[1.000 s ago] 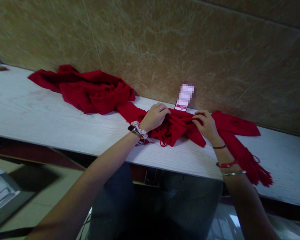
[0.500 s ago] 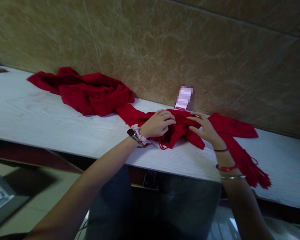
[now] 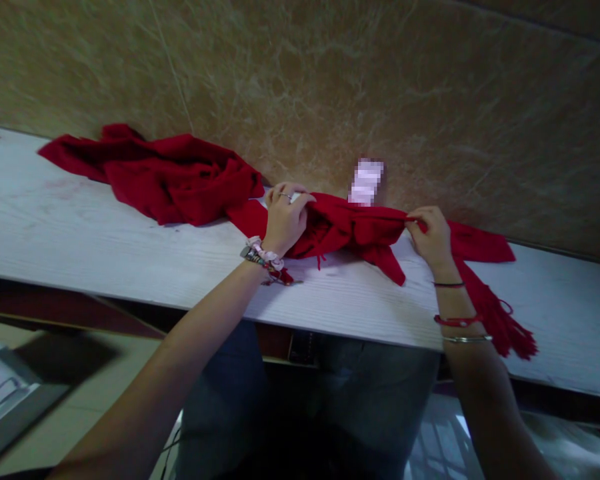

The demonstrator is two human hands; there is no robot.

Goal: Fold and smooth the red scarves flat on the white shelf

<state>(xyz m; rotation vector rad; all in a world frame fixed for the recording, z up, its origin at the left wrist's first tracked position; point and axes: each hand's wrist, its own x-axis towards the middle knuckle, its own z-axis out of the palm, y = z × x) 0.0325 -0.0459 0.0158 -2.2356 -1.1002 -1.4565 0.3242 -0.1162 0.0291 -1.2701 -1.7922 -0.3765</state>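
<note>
A crumpled red cloth (image 3: 353, 227) lies between my two hands on the white tabletop. My left hand (image 3: 286, 217) is closed on its upper left edge, thumb toward the cloth. At the right end, my right hand (image 3: 430, 233) pinches a corner of the same cloth between thumb and fingers. The upper edge is stretched between the hands, while the lower part hangs in folds with a pointed end toward me. Right of my right wrist lies a red strip with a tassel (image 3: 513, 327); whether it joins the cloth is hidden.
A larger heap of red cloth (image 3: 175, 180) lies to the left against the marbled wall (image 3: 290, 87). A phone (image 3: 366, 181) with a blurred screen leans on that wall behind the cloth. The narrow white table (image 3: 105, 247) has its front edge close to my legs.
My hands have spread apart, left hand leftward and right hand rightward. Both fingers have closed on the cloth, and its upper edge is now pulled out between them.
</note>
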